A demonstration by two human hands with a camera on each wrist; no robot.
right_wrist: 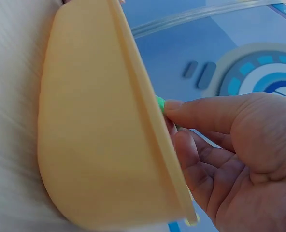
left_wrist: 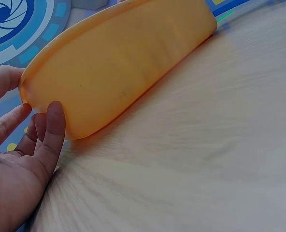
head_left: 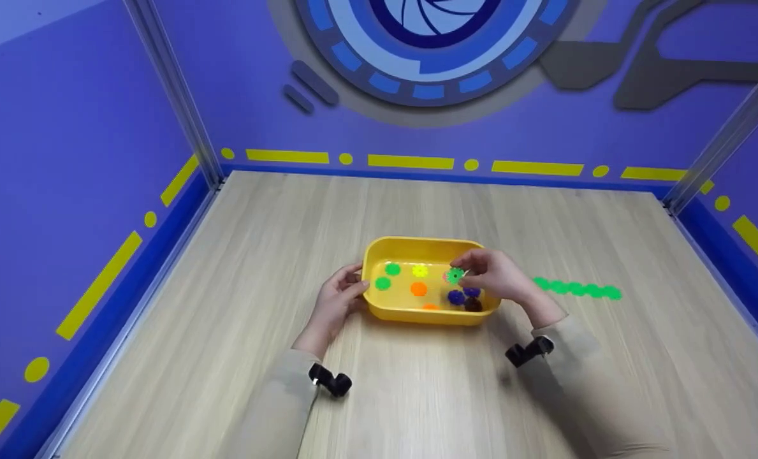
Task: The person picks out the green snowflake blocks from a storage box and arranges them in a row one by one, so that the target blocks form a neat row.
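Note:
My left hand grips the left end of a yellow plastic bin, thumb at its rim. In the left wrist view the fingertips lie against the bin's outer wall. Over the right part of the bin, my right hand pinches a green flower-shaped interlocking disc. The right wrist view shows only a sliver of this green disc behind the rim. Inside the bin lie green discs, a yellow disc, orange discs, purple discs and a dark brown disc.
Right of the bin, a row of several joined green discs lies on the wooden table, its left end near my right forearm. Blue panels with yellow markings border the table at the back and both sides.

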